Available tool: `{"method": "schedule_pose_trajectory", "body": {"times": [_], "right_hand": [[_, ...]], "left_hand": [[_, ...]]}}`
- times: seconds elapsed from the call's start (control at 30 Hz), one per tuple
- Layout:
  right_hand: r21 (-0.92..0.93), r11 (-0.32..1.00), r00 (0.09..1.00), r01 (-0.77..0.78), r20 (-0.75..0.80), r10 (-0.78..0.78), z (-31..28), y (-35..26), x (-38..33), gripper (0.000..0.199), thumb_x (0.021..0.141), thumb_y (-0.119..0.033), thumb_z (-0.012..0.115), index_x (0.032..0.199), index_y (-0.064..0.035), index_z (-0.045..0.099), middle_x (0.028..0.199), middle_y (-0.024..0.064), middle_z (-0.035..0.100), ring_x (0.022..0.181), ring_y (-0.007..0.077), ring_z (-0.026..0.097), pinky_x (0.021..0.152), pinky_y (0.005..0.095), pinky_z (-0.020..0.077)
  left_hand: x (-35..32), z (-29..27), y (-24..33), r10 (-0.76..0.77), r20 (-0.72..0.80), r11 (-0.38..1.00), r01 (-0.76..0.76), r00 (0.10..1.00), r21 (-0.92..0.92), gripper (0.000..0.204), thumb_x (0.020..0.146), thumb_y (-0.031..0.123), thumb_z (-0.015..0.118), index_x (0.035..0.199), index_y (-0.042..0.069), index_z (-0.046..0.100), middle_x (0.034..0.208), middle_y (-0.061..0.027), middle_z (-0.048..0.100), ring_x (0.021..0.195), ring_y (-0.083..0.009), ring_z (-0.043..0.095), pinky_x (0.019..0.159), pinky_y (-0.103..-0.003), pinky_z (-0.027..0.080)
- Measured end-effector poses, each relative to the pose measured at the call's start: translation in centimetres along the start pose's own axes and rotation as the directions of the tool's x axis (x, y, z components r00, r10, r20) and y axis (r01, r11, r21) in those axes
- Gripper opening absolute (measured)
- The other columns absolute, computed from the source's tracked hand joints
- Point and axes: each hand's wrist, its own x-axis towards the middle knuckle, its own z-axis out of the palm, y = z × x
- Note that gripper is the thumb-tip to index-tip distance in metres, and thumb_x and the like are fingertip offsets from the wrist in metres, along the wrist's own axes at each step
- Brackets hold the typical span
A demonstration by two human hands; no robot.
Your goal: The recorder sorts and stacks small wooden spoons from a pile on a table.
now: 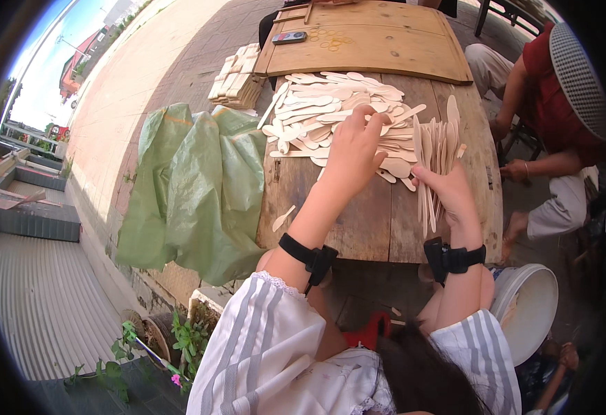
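A loose pile of flat pale wooden knives [310, 107], with rounded paddle-like blades, covers the middle of the wooden table. Over the pile's right part is my left hand [357, 142], its fingers bent and its thumb apart from them. No piece clearly shows in its grip, and part of its fingertips is hidden. To the right, my right hand [453, 187] is closed round a bundle of wooden knives [438, 149] held roughly upright. One knife in the bundle stands taller than the others. A single wooden piece [283, 218] lies apart near the table's left edge.
Stacked bundles of wooden pieces [237, 77] stand beyond the table's left side. A green plastic sheet [209, 187] hangs at the left. Rubber bands and a small grey device [289, 37] lie on the board [379, 41] behind. A person sits right; a white bucket [528, 315] stands near.
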Motion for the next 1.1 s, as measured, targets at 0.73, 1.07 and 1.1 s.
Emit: {"method": "schedule_pose_trajectory", "body": {"times": [0.73, 1.07, 1.1], "right_hand": [[0.221, 0.945, 0.935, 0.243, -0.313, -0.168, -1.6, -0.8, -0.8, 0.027, 0.081, -0.007, 0.068, 0.105, 0.0003, 0.057, 0.086, 0.0055, 0.063, 0.071, 0.0118, 0.062, 0.065, 0.0243, 0.0481], [0.273, 0.933, 0.955, 0.233, -0.246, -0.166, -0.8, -0.8, -1.2, 0.032, 0.081, -0.004, 0.067, 0.111, 0.0009, 0.057, 0.09, 0.0069, 0.067, 0.078, 0.0132, 0.064, 0.073, 0.0253, 0.0508], [0.27, 0.934, 0.953, 0.233, -0.254, -0.164, -0.7, -0.8, -1.2, 0.032, 0.081, -0.004, 0.067, 0.111, 0.0009, 0.057, 0.09, 0.0069, 0.067, 0.078, 0.0132, 0.064, 0.073, 0.0253, 0.0508]], "left_hand": [[-1.5, 3.0, -2.6, -0.243, 0.178, 0.969, 0.228, 0.954, 0.099, 0.007, 0.074, 0.019, 0.073, 0.073, 0.012, 0.071, 0.068, -0.0085, 0.066, 0.068, -0.0199, 0.061, 0.084, -0.04, 0.043], [0.3, 1.5, -0.5, -0.445, 0.478, 0.274, 0.624, 0.757, -0.732, 0.019, 0.081, 0.019, 0.073, 0.082, 0.001, 0.066, 0.075, -0.0051, 0.066, 0.062, -0.0085, 0.057, 0.053, -0.021, 0.042], [0.2, 1.9, 0.2, -0.415, 0.5, 0.235, 0.62, 0.76, -0.748, 0.018, 0.081, 0.019, 0.073, 0.082, 0.002, 0.066, 0.075, -0.0048, 0.066, 0.062, -0.008, 0.057, 0.054, -0.021, 0.042]]}}
